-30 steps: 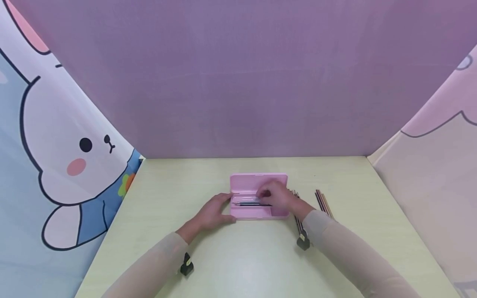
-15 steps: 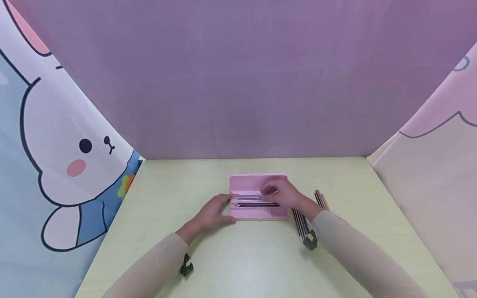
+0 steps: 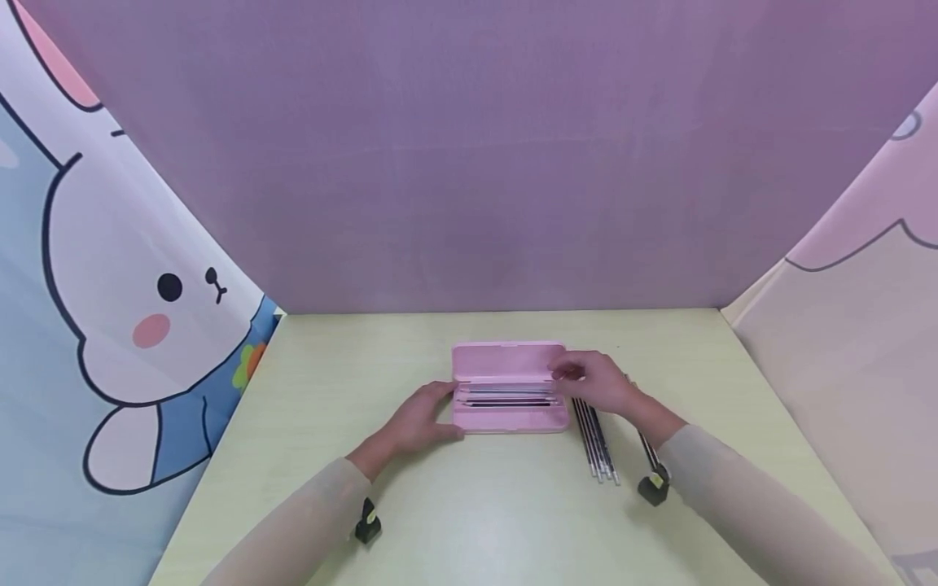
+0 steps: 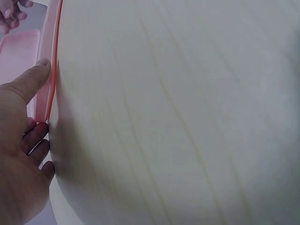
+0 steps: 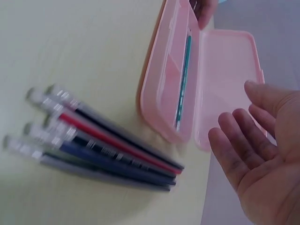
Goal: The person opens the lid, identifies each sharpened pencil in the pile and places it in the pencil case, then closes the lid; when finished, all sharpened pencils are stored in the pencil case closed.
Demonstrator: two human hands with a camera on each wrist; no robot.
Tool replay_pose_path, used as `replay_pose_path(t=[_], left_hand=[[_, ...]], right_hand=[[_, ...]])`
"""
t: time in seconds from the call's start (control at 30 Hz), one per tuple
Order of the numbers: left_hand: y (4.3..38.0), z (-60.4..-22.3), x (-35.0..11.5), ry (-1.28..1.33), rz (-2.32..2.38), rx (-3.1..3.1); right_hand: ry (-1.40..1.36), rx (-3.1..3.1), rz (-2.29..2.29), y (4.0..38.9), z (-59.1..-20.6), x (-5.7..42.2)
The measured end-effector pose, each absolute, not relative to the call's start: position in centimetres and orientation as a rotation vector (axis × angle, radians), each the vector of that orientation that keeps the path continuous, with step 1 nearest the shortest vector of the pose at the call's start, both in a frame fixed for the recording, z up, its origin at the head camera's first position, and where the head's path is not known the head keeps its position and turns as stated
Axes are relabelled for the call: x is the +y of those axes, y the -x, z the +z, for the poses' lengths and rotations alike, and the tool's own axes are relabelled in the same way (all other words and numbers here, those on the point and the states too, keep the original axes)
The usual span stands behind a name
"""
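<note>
An open pink pencil case (image 3: 510, 422) lies on the table, its lid tipped back. My left hand (image 3: 419, 417) holds its left end, thumb on the front wall and fingers round the end. In the right wrist view a teal pencil (image 5: 185, 79) lies inside; a dark pencil (image 3: 506, 404) shows in the head view. My right hand (image 3: 597, 381) hovers by the case's right end, fingers loosely bent, nothing in them. Beneath and beside it lies a bunch of eraser-tipped pencils (image 5: 112, 140), blurred in the right wrist view.
More pencils (image 3: 648, 452) lie further right, mostly hidden by my right forearm. A purple wall (image 3: 498, 163) rises behind the pale table (image 3: 469, 521). Printed cloths flank it, a rabbit cloth (image 3: 132, 244) on the left. Small black devices hang at both wrists.
My right hand has moved right, off the inside of the case to beyond its right end, uncovering pencils in the case and the bunch beside it. The left hand has stayed put.
</note>
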State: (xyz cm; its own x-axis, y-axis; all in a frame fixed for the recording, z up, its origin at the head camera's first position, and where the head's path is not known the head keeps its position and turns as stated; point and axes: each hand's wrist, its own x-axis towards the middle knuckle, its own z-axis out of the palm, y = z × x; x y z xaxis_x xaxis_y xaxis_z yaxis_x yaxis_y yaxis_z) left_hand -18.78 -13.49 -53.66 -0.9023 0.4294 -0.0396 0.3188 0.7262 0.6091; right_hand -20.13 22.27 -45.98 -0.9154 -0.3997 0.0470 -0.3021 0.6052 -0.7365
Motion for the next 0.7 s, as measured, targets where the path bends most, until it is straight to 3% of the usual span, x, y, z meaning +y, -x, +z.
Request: replay_pose_path(t=[0.33,0.7], left_hand=[[18.8,-53.4,-13.5,-0.601,0.947,2.743],[18.6,-53.5,-13.6,-0.591,0.945,2.750]], right_hand=[[0.244,2.592,-1.279,18.8,-47.3,26.7],[0.016,2.596,-1.189,17.3,-49.6,27.5]])
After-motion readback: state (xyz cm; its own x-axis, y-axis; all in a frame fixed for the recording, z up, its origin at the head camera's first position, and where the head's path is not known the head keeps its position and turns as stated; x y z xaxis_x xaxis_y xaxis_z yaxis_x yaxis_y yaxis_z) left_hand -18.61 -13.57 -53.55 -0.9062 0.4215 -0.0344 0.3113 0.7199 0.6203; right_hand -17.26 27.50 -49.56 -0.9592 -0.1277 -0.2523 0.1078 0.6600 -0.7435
